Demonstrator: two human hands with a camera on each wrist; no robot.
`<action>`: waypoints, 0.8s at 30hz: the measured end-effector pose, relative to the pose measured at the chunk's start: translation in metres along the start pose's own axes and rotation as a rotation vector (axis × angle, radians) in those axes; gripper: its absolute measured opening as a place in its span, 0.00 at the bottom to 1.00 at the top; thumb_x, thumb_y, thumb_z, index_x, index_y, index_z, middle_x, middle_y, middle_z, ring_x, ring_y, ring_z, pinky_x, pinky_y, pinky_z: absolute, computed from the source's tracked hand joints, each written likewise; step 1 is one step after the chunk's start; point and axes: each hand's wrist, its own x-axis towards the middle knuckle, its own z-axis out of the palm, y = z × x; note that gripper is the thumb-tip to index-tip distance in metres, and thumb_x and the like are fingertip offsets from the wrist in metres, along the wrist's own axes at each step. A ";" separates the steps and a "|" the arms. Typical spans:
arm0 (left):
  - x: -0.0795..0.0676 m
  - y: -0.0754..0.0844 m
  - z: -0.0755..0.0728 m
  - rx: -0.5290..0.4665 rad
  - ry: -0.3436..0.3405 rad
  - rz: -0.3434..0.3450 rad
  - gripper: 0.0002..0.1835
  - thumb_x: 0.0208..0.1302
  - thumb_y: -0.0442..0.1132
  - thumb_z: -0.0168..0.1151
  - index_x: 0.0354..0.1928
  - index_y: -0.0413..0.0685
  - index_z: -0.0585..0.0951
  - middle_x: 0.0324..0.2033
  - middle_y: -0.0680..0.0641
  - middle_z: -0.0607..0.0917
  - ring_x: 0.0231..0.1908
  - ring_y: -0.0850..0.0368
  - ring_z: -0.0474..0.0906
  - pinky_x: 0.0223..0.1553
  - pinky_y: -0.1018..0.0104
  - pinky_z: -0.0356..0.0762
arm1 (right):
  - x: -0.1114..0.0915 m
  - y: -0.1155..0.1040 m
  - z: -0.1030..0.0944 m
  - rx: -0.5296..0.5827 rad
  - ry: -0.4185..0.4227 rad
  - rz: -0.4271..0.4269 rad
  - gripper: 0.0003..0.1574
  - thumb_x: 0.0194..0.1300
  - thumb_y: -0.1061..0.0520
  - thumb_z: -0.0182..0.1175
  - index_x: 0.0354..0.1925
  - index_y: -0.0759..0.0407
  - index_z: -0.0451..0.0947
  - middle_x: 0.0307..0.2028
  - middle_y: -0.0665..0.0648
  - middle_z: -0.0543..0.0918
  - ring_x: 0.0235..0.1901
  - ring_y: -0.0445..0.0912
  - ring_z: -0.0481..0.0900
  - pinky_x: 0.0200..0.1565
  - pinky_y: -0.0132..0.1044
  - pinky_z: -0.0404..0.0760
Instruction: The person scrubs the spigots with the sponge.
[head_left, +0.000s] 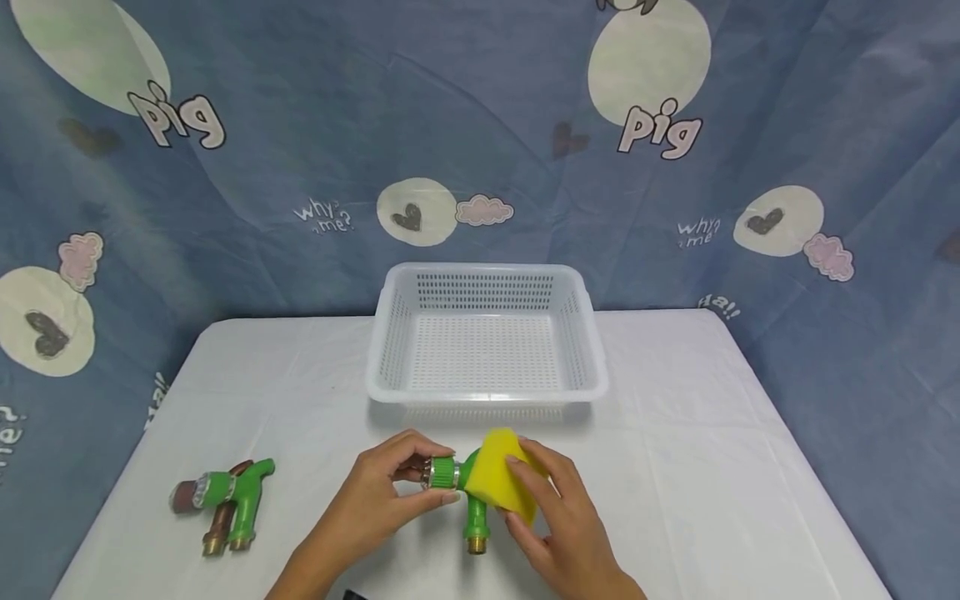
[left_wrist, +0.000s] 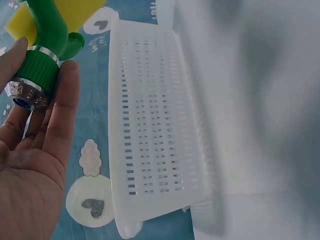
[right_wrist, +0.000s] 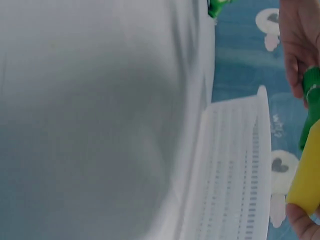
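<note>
Between both hands, above the front of the table, is a green faucet (head_left: 477,518) with a brass threaded end pointing down. My left hand (head_left: 382,492) grips its ribbed green collar and silver end ring between thumb and fingers, as the left wrist view also shows on the green faucet (left_wrist: 47,30). My right hand (head_left: 558,508) holds a yellow sponge (head_left: 498,475) against the faucet's other side, and the sponge hides part of its body. In the right wrist view the yellow sponge (right_wrist: 307,175) covers the faucet's lower part.
A white perforated plastic basket (head_left: 487,392) stands at the back middle of the white-covered table (head_left: 675,433). At the left lie another green faucet (head_left: 246,504) and a brownish one (head_left: 219,529), overlapping. A patterned blue cloth (head_left: 480,108) hangs behind.
</note>
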 end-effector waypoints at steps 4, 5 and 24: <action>0.000 0.001 0.000 0.013 -0.002 -0.005 0.21 0.49 0.50 0.75 0.46 0.67 0.80 0.40 0.60 0.81 0.36 0.61 0.81 0.41 0.67 0.82 | -0.001 0.007 -0.003 -0.058 0.006 0.075 0.28 0.70 0.46 0.56 0.59 0.63 0.73 0.61 0.66 0.71 0.56 0.56 0.71 0.62 0.28 0.66; 0.000 0.001 0.000 0.016 -0.001 -0.006 0.21 0.49 0.51 0.75 0.46 0.68 0.80 0.40 0.60 0.82 0.36 0.61 0.81 0.41 0.68 0.82 | 0.000 0.008 -0.005 -0.067 0.006 0.093 0.28 0.70 0.45 0.55 0.59 0.62 0.73 0.61 0.65 0.70 0.56 0.56 0.71 0.61 0.27 0.66; 0.000 0.000 0.002 -0.028 0.016 0.037 0.22 0.49 0.47 0.76 0.47 0.63 0.80 0.41 0.58 0.81 0.36 0.60 0.82 0.41 0.66 0.83 | 0.005 -0.010 -0.002 0.049 0.022 -0.008 0.27 0.69 0.50 0.57 0.57 0.69 0.73 0.58 0.70 0.71 0.56 0.57 0.71 0.63 0.31 0.67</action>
